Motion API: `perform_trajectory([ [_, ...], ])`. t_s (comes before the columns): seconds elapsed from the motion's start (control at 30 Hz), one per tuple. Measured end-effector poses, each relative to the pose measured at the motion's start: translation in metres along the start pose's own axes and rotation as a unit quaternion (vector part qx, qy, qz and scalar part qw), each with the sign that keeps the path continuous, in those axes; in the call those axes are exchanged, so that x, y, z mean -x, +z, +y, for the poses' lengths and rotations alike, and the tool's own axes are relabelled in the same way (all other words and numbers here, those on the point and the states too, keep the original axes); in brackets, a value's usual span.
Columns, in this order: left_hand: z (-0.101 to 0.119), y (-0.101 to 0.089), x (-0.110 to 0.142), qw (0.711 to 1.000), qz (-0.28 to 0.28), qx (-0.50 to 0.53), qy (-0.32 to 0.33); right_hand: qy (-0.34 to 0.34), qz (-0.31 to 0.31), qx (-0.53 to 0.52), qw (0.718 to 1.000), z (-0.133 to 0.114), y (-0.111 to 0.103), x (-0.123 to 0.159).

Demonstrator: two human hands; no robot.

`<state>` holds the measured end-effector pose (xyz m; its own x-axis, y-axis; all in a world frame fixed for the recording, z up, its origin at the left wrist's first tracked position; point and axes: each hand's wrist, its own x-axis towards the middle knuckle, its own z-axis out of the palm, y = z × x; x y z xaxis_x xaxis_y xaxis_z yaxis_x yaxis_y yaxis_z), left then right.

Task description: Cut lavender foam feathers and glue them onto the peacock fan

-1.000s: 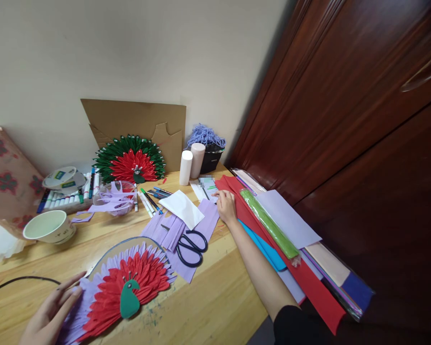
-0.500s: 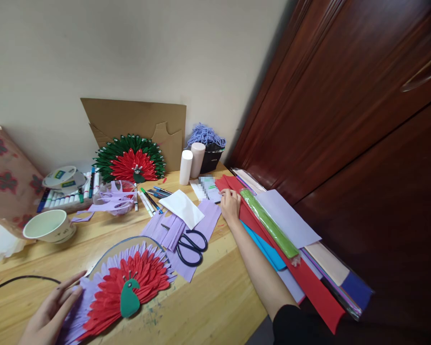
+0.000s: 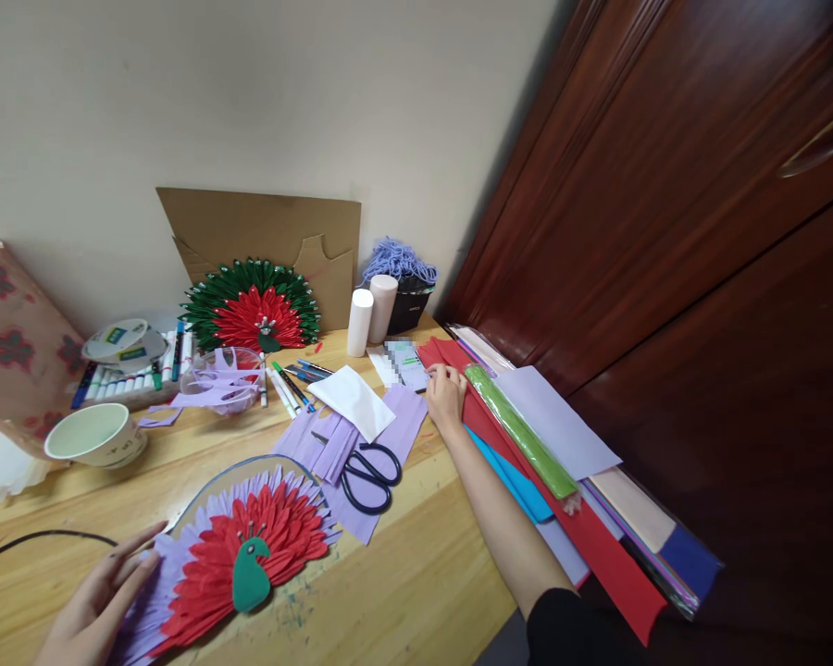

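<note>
My left hand [image 3: 104, 592] is at the left edge of a paper peacock [image 3: 250, 564], thumb over the lilac petals and fingers along the rim. The peacock has a green body, red inner petals and lilac outer petals on a round backing. My right hand [image 3: 445, 396] has its fingers bent together over red crepe paper [image 3: 562, 523], beside the lower right edge of a phone [image 3: 409, 368]. What lies under those fingertips is hidden. Between the hands, black-handled scissors [image 3: 369, 479] rest on lilac crepe paper [image 3: 408, 416], touching a folded lilac strip [image 3: 333, 451].
A white tissue [image 3: 351, 402] and several pens [image 3: 295, 388] lie mid-table. Behind stand a green and red peacock [image 3: 264, 305], cardboard [image 3: 264, 222] and two white bottles [image 3: 359, 324]. At left are a paper bowl [image 3: 97, 439] and markers [image 3: 129, 384]. A wooden cabinet [image 3: 666, 231] borders the right.
Both hands and the peacock stay in place. The picture on the phone's screen looks slightly different.
</note>
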<state>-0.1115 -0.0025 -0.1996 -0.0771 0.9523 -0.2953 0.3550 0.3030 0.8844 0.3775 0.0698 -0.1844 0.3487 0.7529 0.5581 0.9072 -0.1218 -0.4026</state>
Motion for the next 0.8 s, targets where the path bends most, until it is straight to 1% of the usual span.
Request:
perform_trajectory([
  [0.1, 0.002, -0.001, 0.0, 1.0, -0.004, -0.005, -0.005, -0.025, -0.022, -0.014, 0.999, -0.004, -0.001, 0.001],
  [0.27, 0.005, 0.0, 0.001, 1.0, -0.013, -0.013, -0.009, -0.09, -0.079, -0.037, 0.992, -0.014, 0.0, 0.004],
  [0.33, 0.005, 0.0, 0.002, 1.0, -0.013, -0.009, -0.006, -0.098, -0.087, -0.04, 0.991, -0.016, 0.001, 0.004],
  [0.47, 0.003, -0.002, 0.001, 1.0, -0.003, -0.015, -0.003, -0.071, -0.068, -0.032, 0.995, -0.012, 0.004, 0.004],
  [0.67, 0.0, -0.002, -0.001, 1.0, -0.012, -0.022, 0.005, -0.002, -0.003, -0.008, 1.0, -0.004, 0.004, 0.002],
  [0.8, -0.003, -0.002, -0.002, 1.0, -0.016, -0.019, 0.007, 0.013, 0.019, -0.001, 1.0, -0.002, 0.001, 0.002],
])
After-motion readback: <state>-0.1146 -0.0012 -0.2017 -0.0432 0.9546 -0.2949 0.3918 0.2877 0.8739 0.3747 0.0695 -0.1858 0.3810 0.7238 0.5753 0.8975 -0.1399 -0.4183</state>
